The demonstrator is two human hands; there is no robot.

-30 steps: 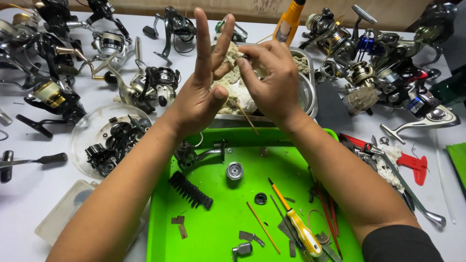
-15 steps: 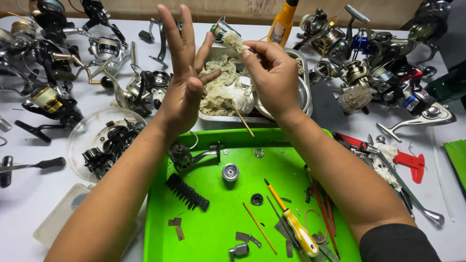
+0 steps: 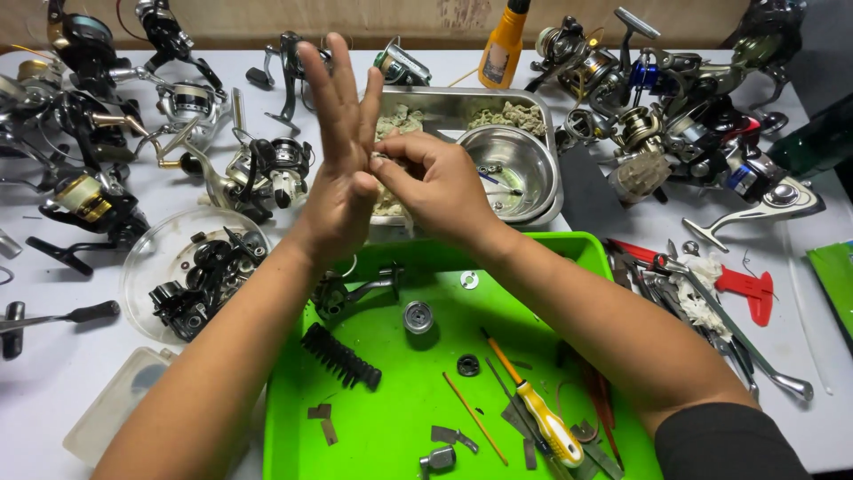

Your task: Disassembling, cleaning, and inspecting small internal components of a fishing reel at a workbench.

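The left hand stands spread, fingers upright, above the rectangular steel tray. The right hand pinches a small metal part, hard to make out, against the left palm, over the bright green plastic tray.

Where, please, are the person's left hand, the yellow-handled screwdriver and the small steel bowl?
left hand [image 3: 342, 187], head view, on the back of the hand.
yellow-handled screwdriver [image 3: 551, 428], head view, on its handle.
small steel bowl [image 3: 533, 151], head view, on its inner wall.

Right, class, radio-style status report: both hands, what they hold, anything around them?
Left hand open, fingers up. Right hand pinching a small part, too small to identify, against left palm. Steel tray behind, green tray below.
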